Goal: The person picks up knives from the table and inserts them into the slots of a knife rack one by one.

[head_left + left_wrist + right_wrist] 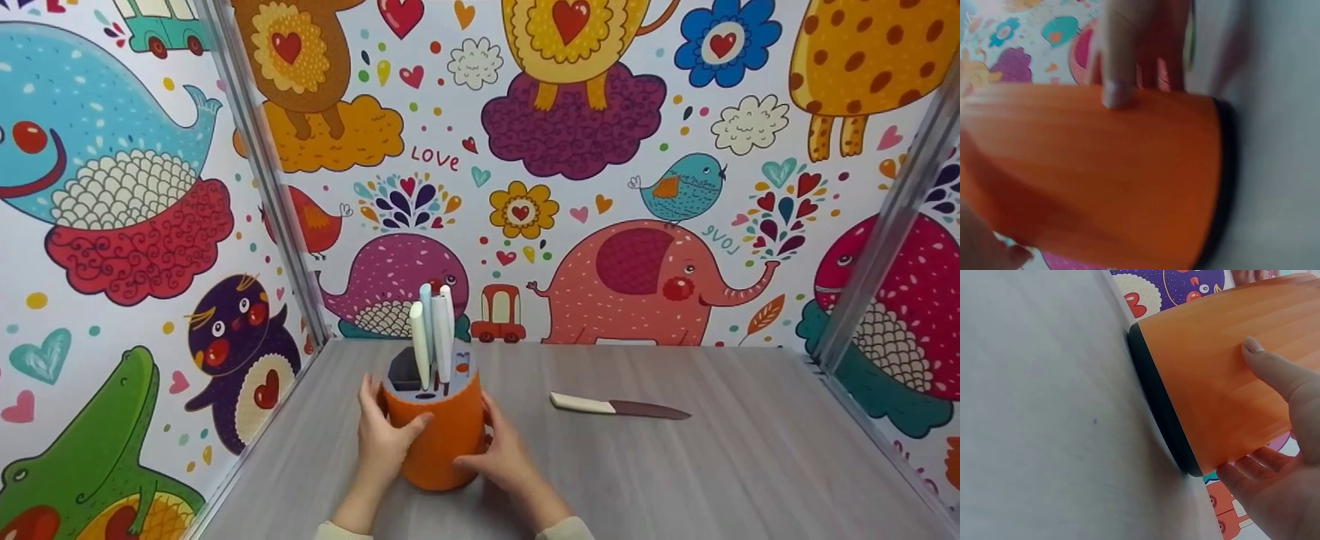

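Observation:
An orange round knife block (439,442) with a dark base stands at the left of the table. Several knives with pale handles (442,337) stick up from its grey slotted top, and one handle looks light blue. My left hand (382,435) grips the block's left side, thumb across its front. On the opposite side my right hand (506,454) holds it lower down, thumb in front and fingers around the right side, as the right wrist view also shows. To the right lies a knife (619,406) with a cream handle and brown blade, apart from both hands.
A grey wood-grain table (675,472) carries the block and the loose knife. Printed walls (480,165) with cartoon animals enclose the left, back and right. Metal corner posts (289,232) stand where the walls meet.

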A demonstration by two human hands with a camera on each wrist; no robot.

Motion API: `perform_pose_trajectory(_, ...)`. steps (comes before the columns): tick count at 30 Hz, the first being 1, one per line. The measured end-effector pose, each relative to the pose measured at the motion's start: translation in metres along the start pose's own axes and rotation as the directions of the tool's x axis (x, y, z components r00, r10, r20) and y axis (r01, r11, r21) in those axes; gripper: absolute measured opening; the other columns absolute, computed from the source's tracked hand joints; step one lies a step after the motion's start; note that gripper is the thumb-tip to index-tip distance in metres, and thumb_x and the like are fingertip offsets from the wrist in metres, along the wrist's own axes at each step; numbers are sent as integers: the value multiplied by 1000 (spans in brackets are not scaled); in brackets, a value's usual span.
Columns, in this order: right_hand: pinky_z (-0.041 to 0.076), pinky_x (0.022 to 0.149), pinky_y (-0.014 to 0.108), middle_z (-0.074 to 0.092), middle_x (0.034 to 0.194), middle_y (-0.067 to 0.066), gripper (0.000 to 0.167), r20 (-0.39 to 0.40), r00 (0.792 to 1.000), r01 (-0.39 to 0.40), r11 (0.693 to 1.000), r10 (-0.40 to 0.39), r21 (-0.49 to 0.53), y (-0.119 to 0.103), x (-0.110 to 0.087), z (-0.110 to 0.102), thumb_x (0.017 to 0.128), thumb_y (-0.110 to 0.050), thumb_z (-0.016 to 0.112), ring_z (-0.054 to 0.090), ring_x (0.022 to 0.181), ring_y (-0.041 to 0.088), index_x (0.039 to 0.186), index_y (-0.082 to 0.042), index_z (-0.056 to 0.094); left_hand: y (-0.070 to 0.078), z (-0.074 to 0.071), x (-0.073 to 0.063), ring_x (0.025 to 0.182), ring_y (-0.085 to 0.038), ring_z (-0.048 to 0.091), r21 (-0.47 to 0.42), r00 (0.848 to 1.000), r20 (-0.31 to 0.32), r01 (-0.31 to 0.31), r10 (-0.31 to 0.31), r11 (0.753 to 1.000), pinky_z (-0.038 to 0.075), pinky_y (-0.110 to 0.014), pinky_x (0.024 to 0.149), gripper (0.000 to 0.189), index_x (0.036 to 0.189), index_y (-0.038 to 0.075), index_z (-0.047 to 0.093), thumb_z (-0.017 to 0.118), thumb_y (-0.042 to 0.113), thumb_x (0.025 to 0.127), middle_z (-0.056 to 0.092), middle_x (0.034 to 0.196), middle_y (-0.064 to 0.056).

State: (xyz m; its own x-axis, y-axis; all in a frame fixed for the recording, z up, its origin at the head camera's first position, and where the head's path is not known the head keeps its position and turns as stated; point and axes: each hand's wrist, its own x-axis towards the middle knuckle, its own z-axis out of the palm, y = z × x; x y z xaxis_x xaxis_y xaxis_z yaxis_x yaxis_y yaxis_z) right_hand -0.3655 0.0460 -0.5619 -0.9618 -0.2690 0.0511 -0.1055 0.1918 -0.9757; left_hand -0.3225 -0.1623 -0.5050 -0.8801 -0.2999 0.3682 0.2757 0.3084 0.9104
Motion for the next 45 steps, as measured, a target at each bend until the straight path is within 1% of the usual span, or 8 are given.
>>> perform_pose_trajectory(4, 37, 125, 61, 44, 168, 5, 117, 3, 1000, 21, 999, -21, 24, 0, 1, -1, 72, -38, 99, 45, 152, 34, 167, -32, 31, -19, -11, 10, 151, -44, 42, 43, 990, 137, 23, -29, 999, 34, -61, 125, 122, 169, 10, 14, 95, 32, 80, 34, 170, -23)
perform_pose_trajectory(10, 41, 123, 60, 48, 165, 7, 111, -10, 998, 55, 997, -55, 60, 2, 2, -2, 75, -33, 98, 49, 149, 35, 166, -24, 35, -37, -9, 13, 145, -34, 51, 63, 971, 227, 66, -78, 996, 34, -58, 128, 131, 168, 13, 17, 101, 37, 71, 42, 167, -14)
perform_pose_trajectory(21, 44, 122, 57, 54, 160, 10, 103, -18, 1000, 22, 995, -20, 99, 3, -1, -4, 77, -26, 98, 52, 144, 34, 163, -23, 42, -40, -6, 8, 141, -31, 55, 28, 965, 232, 121, -124, 992, 36, -57, 127, 122, 166, 15, 22, 99, 36, 74, 46, 165, -13)
perform_pose_trajectory(27, 45, 122, 55, 56, 159, 11, 84, -16, 998, 59, 978, -57, 200, 3, -3, -11, 89, -38, 88, 53, 144, 32, 160, -18, 47, -40, -5, 9, 139, -32, 56, 35, 969, 225, 98, -103, 995, 38, -58, 126, 120, 165, 12, 24, 100, 37, 74, 49, 162, -14)
perform_pose_trajectory(31, 43, 123, 55, 55, 160, 11, 70, -25, 990, 143, 967, -141, 210, -9, -7, -24, 97, -35, 80, 50, 149, 35, 158, -15, 50, -38, -3, 10, 140, -34, 54, 48, 969, 221, 100, -109, 994, 37, -59, 126, 122, 165, 12, 24, 99, 39, 73, 47, 163, -15)
perform_pose_trajectory(37, 45, 120, 57, 59, 154, 19, 55, -117, 953, 287, 955, -278, 71, -24, -17, -63, 100, -15, 75, 55, 145, 40, 150, -3, 56, -36, -1, 7, 142, -35, 52, 66, 967, 227, 107, -119, 992, 36, -60, 127, 129, 165, 10, 22, 102, 38, 69, 45, 164, -17)
perform_pose_trajectory(41, 53, 114, 54, 67, 144, 20, 43, -168, 951, 240, 962, -259, -127, -23, -15, -93, 98, -11, 76, 64, 135, 38, 139, -3, 66, -35, -4, 8, 143, -36, 50, 69, 965, 226, 120, -133, 990, 34, -62, 127, 129, 166, 11, 21, 102, 38, 69, 43, 166, -16)
perform_pose_trajectory(45, 59, 103, 49, 72, 135, 20, 39, -249, 948, 108, 938, -197, -330, -10, -12, -129, 94, -11, 79, 69, 124, 37, 131, -4, 72, -35, -4, 6, 144, -36, 49, 70, 964, 224, 130, -142, 989, 33, -61, 128, 128, 166, 13, 22, 101, 40, 69, 42, 167, -15)
